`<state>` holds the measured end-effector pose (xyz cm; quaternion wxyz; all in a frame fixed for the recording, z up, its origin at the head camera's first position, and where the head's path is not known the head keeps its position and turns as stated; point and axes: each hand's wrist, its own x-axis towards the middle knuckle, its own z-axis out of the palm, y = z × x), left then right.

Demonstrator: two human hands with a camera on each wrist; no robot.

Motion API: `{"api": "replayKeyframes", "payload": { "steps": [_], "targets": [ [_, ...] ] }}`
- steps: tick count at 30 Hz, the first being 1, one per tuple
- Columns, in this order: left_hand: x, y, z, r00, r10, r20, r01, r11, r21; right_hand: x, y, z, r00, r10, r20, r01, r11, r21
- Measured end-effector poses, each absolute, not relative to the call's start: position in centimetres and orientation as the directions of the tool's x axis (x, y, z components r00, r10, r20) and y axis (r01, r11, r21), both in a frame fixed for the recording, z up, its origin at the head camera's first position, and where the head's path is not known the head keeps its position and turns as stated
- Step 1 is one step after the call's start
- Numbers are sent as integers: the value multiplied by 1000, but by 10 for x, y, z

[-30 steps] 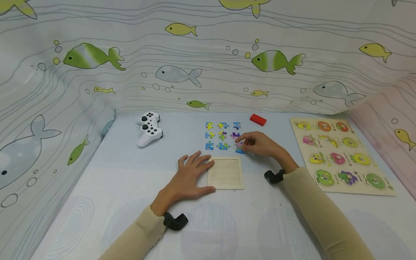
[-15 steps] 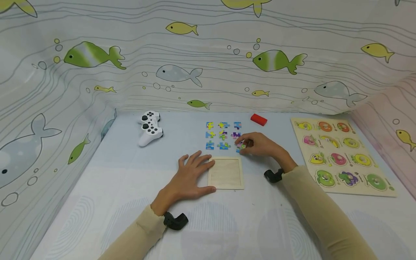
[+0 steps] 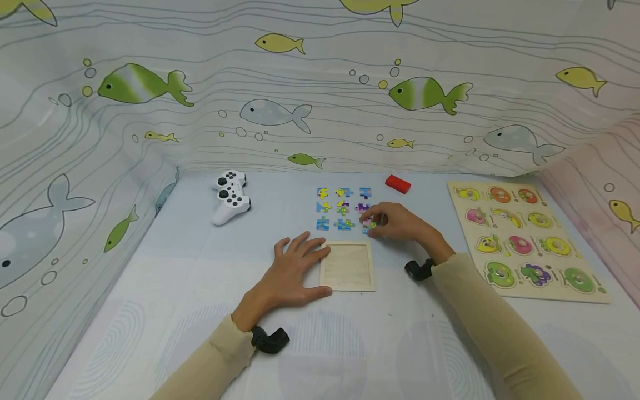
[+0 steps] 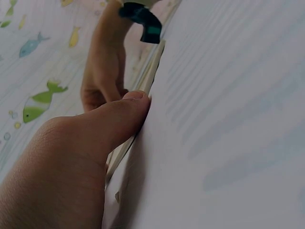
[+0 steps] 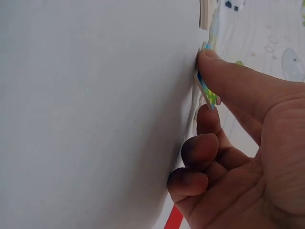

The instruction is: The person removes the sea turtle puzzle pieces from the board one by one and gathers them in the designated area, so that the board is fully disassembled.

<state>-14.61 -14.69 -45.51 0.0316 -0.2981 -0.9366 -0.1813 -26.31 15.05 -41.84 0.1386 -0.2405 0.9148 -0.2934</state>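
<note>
My left hand [image 3: 292,272] lies spread at the left side of a shallow square wooden puzzle tray [image 3: 371,266], its thumb and index fingertip touching the frame. The left wrist view shows the thumb [image 4: 119,117] against the tray's edge. My right hand [image 3: 397,221] pinches a colourful jigsaw piece [image 3: 368,225] at the near right corner of a grid of loose pieces. In the right wrist view that jigsaw piece [image 5: 208,91] sits tilted beneath the thumb, partly hidden. Other jigsaw pieces [image 3: 344,224] lie spaced in rows beyond the tray.
A white game controller [image 3: 232,198] lies at the back left. Behind my right hand is a red block [image 3: 398,184]. A wooden fruit puzzle board [image 3: 470,222] lies on the right. Fish-patterned cloth [image 3: 340,139] rises behind and beside the table.
The jigsaw piece in my right hand has turned and shifted slightly towards the back, nearer to line with its row. My left hand and the tray have stayed put.
</note>
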Motion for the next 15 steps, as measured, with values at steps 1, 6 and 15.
{"api": "replayKeyframes", "payload": {
  "steps": [1, 6, 15],
  "targets": [
    [-146, -147, -455, -821, 546, 167, 569, 757, 321, -264, 150, -418, -847, -519, -116, -354, 713, -605],
    [-146, -147, -456, -821, 545, 168, 569, 757, 322, -267, 147, -419, -849, -515, -118, -349, 713, -609],
    [-146, -148, -457, -818, 548, 173, 573, 757, 313, -269, 145, -420, -848, -520, -102, -360, 707, -609]
  ]
}}
